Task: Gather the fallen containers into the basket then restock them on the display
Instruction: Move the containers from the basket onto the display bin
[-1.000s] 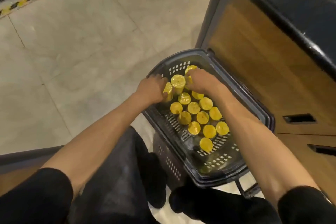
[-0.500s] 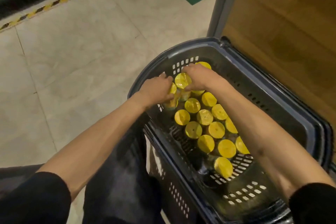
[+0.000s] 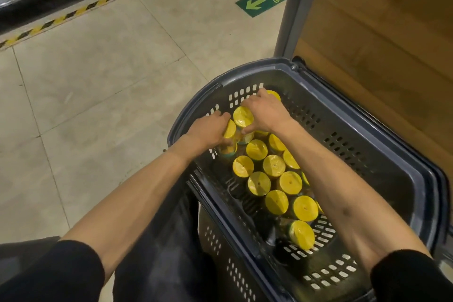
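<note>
- Head view: I read the basket (image 3: 367,115) at 4 o'clock, with containers (image 3: 274,165) standing lid-up inside.
- Left hand (image 3: 208,130) grips a tilted container (image 3: 230,130) at the basket's 11 o'clock end.
- Right hand (image 3: 267,113) grips the neighbouring container (image 3: 243,117), at 2 o'clock.

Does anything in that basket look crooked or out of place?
Yes. Most yellow-lidded containers stand upright in the basket, but the nearest container leans well over, its lid facing sideways. The left hand also grips a tilted container; the right hand grips an upright container.
</note>
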`<act>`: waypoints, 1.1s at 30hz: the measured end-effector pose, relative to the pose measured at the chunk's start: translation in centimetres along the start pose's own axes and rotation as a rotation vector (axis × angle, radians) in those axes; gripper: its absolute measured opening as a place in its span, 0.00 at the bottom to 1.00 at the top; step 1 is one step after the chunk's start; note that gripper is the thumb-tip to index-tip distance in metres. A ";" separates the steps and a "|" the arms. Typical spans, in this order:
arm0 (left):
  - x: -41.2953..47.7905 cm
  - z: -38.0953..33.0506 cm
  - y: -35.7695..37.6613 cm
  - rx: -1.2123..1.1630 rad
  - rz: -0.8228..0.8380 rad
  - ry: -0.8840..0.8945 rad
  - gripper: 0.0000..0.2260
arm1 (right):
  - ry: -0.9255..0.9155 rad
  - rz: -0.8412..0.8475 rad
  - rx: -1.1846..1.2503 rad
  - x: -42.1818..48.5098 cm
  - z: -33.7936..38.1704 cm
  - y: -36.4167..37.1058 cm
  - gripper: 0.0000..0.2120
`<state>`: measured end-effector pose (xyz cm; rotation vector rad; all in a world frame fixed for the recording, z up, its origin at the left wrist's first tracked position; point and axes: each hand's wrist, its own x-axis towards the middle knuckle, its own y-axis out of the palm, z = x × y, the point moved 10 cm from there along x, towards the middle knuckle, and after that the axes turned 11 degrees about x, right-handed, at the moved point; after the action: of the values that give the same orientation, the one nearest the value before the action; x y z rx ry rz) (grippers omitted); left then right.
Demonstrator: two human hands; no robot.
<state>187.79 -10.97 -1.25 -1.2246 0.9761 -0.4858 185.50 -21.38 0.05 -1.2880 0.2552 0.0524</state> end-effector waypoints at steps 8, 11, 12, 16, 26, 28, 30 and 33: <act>-1.4 0.3 -1.7 -0.158 -0.014 -0.020 0.27 | 0.088 -0.027 0.125 -3.3 -1.4 -2.3 0.38; -4.3 0.6 -5.0 -0.223 0.025 -0.057 0.29 | 0.177 -0.008 0.235 -6.5 -1.2 -6.0 0.38; -5.4 0.5 -6.4 -0.234 0.042 -0.063 0.30 | 0.211 -0.002 0.264 -7.9 -1.1 -7.3 0.39; -10.2 0.4 -11.9 -0.309 0.052 -0.091 0.33 | 0.275 0.017 0.372 -12.6 0.8 -13.2 0.39; -23.6 0.5 -30.4 -0.587 -0.012 -0.151 0.39 | 0.462 -0.131 0.670 -24.5 6.9 -32.0 0.32; -26.5 0.4 -34.1 -0.622 -0.023 -0.175 0.38 | 0.472 -0.154 0.722 -26.8 8.0 -35.1 0.33; -29.5 0.3 -37.7 -0.651 -0.048 -0.198 0.36 | 0.487 -0.152 0.770 -29.2 9.2 -37.8 0.34; -33.7 0.2 -42.7 -0.711 -0.120 -0.234 0.33 | 0.499 -0.135 0.808 -32.3 10.9 -41.6 0.35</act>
<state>177.87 1.91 50.65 -1.9367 0.9011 -0.0678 163.36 -19.42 49.05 -0.4888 0.5486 -0.4531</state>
